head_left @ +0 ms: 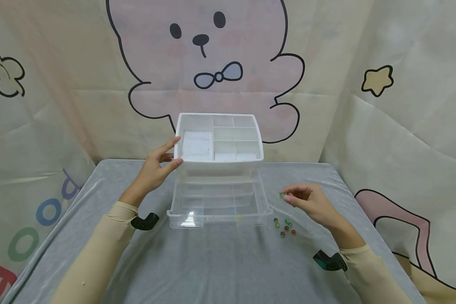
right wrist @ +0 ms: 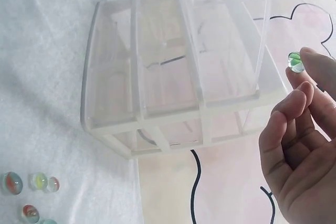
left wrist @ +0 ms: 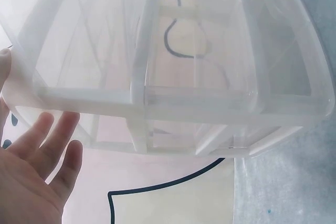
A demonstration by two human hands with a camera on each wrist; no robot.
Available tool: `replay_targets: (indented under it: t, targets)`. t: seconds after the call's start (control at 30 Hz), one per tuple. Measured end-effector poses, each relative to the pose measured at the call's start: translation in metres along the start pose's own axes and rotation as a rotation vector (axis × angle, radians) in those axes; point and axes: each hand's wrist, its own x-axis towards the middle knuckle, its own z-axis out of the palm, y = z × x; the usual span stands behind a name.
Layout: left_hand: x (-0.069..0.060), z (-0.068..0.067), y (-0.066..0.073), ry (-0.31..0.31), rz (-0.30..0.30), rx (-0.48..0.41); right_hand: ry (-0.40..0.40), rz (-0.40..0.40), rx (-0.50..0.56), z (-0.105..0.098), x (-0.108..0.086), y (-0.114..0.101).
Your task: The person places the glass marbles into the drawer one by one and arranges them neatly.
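A clear plastic drawer cabinet with a white compartmented top (head_left: pixel 197 145) stands at the table's far middle. Its transparent drawer (head_left: pixel 219 220) is pulled out toward me, with dividers inside. My left hand (head_left: pixel 152 169) rests on the cabinet's left side, thumb at the front corner and forefinger on the rim; its other fingers (left wrist: pixel 58 140) are loosely bent beside the side wall. Right of the drawer, my right hand (head_left: pixel 311 202) pinches a green marble (right wrist: pixel 296 62) between thumb and forefinger, above the table. Below that hand lie several glass marbles (head_left: pixel 283 234), some green, some orange-red.
A grey cloth covers the table (head_left: pixel 220 270). Behind it hangs a printed backdrop (head_left: pixel 228 50) with a bear drawing, close to the cabinet's rear. Side curtains (head_left: pixel 403 126) flank the table. A black wrist device (head_left: pixel 145 221) sits on each sleeve.
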Motion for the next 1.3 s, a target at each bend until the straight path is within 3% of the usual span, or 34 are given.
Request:
replay_targets:
  t: [0.33,1.07,1.3]
  targets:
    - [0.0,0.0,0.001,0.003,-0.004,-0.007,-0.007,-0.034,0.029,0.005,0.011,-0.015]
    - [0.0,-0.002,0.001,-0.006,0.0,0.011,-0.066,-0.207,0.059,0.029,0.038,-0.033]
    - [0.001,-0.003,0.002,-0.008,0.0,0.053,-0.083,-0.214,0.058,0.035,0.042,-0.034]
